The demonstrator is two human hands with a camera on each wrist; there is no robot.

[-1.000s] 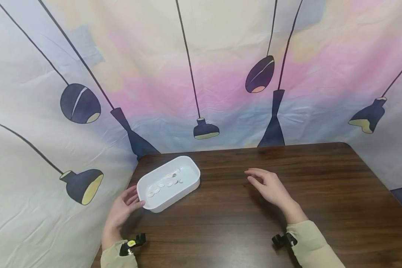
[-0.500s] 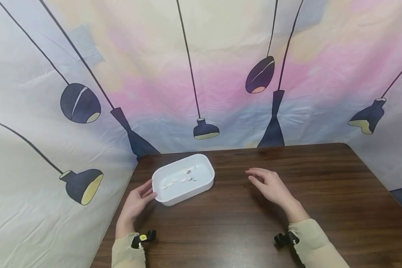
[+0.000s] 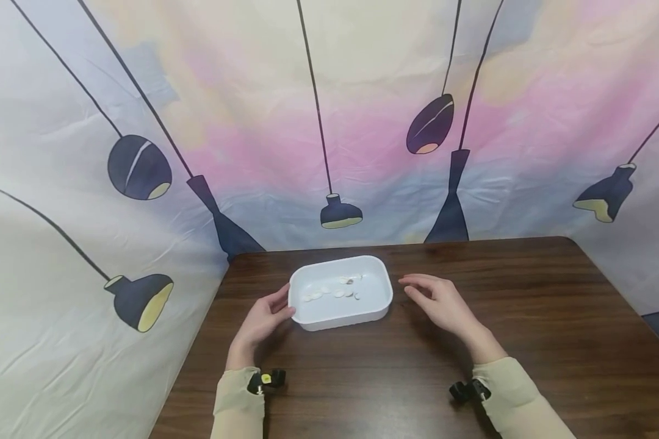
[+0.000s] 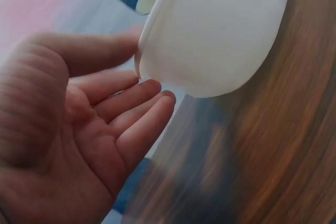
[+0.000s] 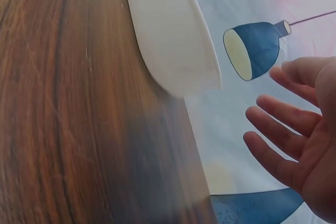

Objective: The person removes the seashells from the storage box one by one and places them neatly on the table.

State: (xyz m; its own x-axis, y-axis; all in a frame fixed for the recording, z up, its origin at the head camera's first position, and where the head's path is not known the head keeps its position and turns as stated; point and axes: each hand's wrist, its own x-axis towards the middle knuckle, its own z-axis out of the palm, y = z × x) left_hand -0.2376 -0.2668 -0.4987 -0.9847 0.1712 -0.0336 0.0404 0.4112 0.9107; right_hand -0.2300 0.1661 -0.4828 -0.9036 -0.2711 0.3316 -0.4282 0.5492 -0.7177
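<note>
While the left hand's grip (image 3: 263, 320) pinches the left end of a white, smooth-walled, rounded-rectangular tray (image 3: 346, 321), the right hand's grip (image 3: 440, 305) holds nothing, its fingers loosely bent just beside the tray's opposite end. Small, flat, whitish pieces (image 3: 339, 294) lie scattered over the tray's floor, too small to identify. That tray is near the far edge of a dark brown, wood-grained table (image 3: 362, 378); whether its base touches the surface cannot be told. Behind hangs a pastel cloth (image 3: 384, 158) printed with dark pendant lamps.
</note>
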